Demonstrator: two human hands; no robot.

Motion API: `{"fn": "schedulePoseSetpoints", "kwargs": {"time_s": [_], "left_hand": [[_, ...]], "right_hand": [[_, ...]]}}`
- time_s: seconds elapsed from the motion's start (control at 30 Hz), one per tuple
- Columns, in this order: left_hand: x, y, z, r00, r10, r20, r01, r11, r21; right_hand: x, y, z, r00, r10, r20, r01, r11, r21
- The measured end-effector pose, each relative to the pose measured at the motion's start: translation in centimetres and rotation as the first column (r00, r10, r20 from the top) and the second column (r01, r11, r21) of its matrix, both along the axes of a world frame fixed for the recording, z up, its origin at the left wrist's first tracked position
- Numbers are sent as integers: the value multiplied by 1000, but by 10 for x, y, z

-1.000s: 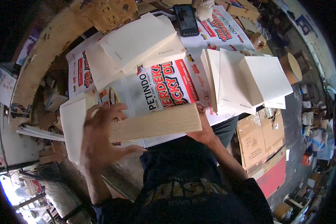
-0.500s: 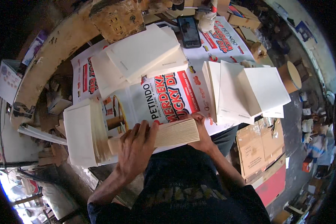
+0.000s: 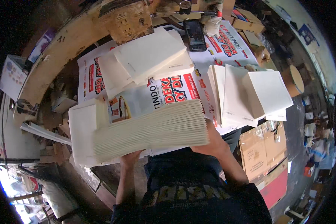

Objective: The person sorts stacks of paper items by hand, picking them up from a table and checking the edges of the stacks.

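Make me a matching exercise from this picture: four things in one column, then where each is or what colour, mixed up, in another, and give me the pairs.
Column one:
1. phone
2. ridged stack
3. cylinder
4. panel

Column two:
A. red, low on the right of the picture
B. held, with the right hand at its right end and the left hand partly hidden by it
C. brown, round-ended
D. black, at the far side of the printed sheet

Pairs: 1-D, 2-B, 3-C, 4-A
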State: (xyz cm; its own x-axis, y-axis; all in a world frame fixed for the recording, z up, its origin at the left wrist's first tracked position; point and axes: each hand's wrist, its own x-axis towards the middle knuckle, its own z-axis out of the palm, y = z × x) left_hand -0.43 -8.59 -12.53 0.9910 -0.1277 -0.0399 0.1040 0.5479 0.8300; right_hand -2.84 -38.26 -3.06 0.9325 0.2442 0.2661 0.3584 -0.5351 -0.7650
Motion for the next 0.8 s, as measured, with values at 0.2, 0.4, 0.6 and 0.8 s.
{"fn": "schedulePoseSetpoints", "kwargs": {"time_s": [0.2, 0.4, 0.6, 0.8], "left_hand": [[9, -30, -17, 970, -48, 237, -88, 843, 531], [6, -39, 8, 954, 104, 280, -208, 904, 372], [-14, -101, 61, 895, 245, -373, -330, 926, -185], [-8, -114, 80, 933, 216, -289, -322, 860, -396]], "right_hand": [[12, 3, -54, 992, -45, -115, 46, 999, 6], [8, 8, -9, 989, -43, -140, 60, 992, 114], [-5, 7, -20, 993, -79, -88, 118, 611, 783], [32, 41, 23, 886, -280, -369, 463, 490, 739]]}}
